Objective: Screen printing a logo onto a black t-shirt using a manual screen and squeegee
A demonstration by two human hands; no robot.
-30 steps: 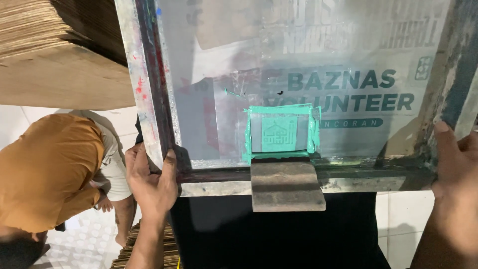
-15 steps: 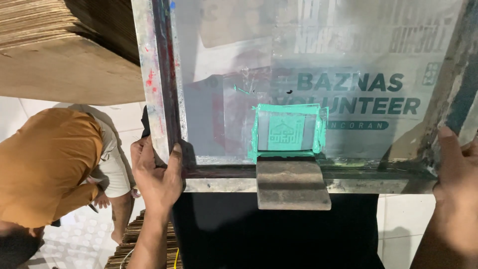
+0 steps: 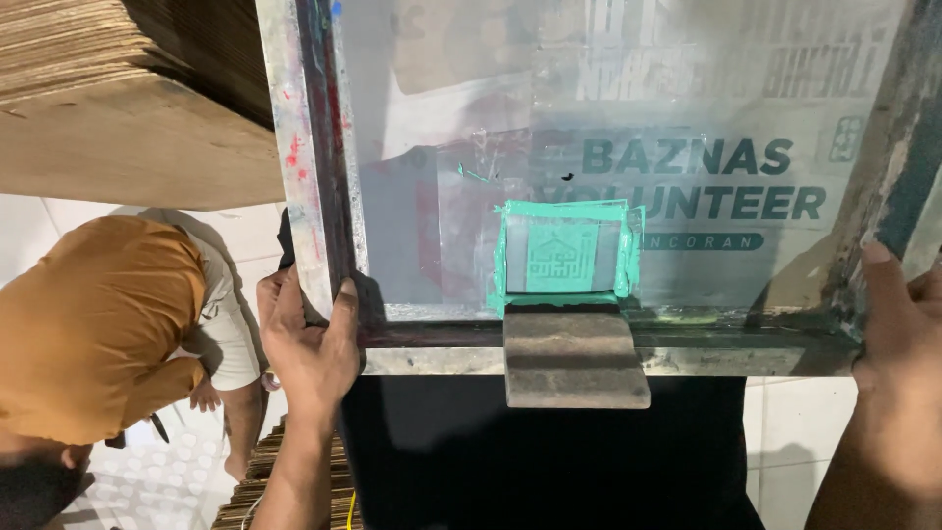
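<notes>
A metal-framed printing screen (image 3: pixel 324 177) fills the upper middle of the view, its mesh showing a green stencil and lettering. My left hand (image 3: pixel 309 344) grips the frame's near left corner, thumb over the bar. My right hand (image 3: pixel 898 334) holds the near right corner. A wooden squeegee (image 3: pixel 574 358) rests on the near frame bar, its blade in a patch of teal ink (image 3: pixel 564 253) around a small square design. Black fabric (image 3: pixel 530 461) lies under the screen toward me.
Another person in an orange shirt (image 3: pixel 88 324) crouches low at the left on the white tiled floor (image 3: pixel 147 471). A tall stack of brown cardboard sheets (image 3: pixel 108 98) sits at the upper left. More stacked boards (image 3: pixel 265 481) lie below my left arm.
The screen frame has shifted slightly to the right and a bit down in the view, with both hands staying on its corners. The squeegee stays on the near bar.
</notes>
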